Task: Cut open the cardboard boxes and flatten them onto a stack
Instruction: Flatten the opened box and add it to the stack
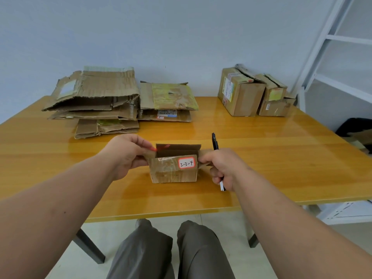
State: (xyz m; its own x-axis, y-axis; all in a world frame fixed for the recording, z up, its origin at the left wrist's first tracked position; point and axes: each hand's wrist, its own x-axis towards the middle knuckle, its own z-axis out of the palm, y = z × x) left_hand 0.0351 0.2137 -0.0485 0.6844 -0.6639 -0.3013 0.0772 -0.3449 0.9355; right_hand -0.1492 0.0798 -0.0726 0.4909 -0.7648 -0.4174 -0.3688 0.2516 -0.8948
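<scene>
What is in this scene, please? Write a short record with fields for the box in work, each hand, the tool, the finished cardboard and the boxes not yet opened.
Box in work: small box, top open, label "3-3-4", standing on the table
Left hand: pinches the left flap
Right hand: pinches the right flap, also grips the knife
Tool: black utility knife, tip up
Finished cardboard: flattened stacks, far left
Not yet opened: unopened boxes, far right

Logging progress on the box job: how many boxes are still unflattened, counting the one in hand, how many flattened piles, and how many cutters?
Unflattened boxes: 4 (small labelled box in hand; three far right)
Flattened piles: 2
Cutters: 1
Total: 7
</scene>
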